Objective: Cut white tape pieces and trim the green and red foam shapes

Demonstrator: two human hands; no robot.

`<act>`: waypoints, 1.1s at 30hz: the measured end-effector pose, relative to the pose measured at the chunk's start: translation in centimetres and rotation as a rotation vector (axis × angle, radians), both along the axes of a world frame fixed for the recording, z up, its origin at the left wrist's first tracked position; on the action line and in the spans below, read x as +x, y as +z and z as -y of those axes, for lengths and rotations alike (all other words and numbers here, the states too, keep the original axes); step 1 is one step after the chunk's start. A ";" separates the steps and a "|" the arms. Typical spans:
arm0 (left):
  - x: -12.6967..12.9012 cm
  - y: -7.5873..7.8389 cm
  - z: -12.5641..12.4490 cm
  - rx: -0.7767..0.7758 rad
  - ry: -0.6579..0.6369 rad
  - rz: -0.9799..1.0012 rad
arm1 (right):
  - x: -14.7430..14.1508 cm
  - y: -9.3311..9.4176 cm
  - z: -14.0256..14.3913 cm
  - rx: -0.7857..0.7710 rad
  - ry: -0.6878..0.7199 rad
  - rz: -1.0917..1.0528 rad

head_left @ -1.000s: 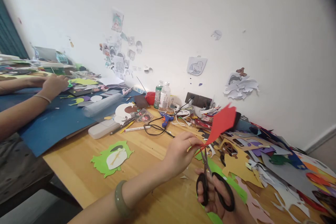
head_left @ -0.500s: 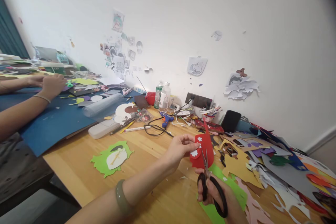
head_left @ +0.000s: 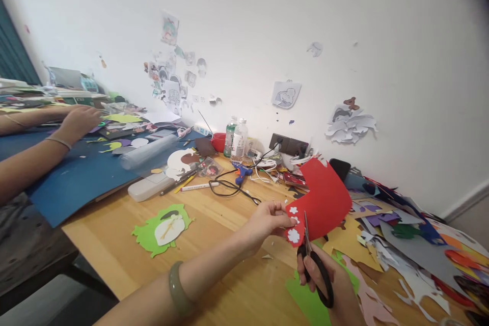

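Observation:
My left hand pinches the left edge of a red foam sheet that carries small white flowers. It holds the sheet upright above the wooden table. My right hand grips black-handled scissors from below. Their blades point up into the sheet's lower edge, just right of the flowers. A green bangle circles my left wrist. A green sheet lies under my right hand.
A heap of coloured foam scraps covers the table's right side. A green frog cut-out lies at the left. Bottles, a blue glue gun, cables and pens stand near the wall. Another person's arms rest on a blue sheet.
The red sheet has been turned and now stands broader and higher. My scissors have shifted right with the blades closed into its lower edge. The other person's hand moved slightly.

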State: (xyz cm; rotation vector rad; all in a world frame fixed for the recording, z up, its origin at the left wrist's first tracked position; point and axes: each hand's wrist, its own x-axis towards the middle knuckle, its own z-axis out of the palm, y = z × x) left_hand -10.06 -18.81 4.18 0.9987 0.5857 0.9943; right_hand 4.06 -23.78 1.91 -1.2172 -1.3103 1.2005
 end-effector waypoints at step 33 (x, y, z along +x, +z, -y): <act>0.3 0.7 -0.8 0.079 -0.129 -0.211 | 0.9 -0.8 -0.3 0.018 -0.210 0.029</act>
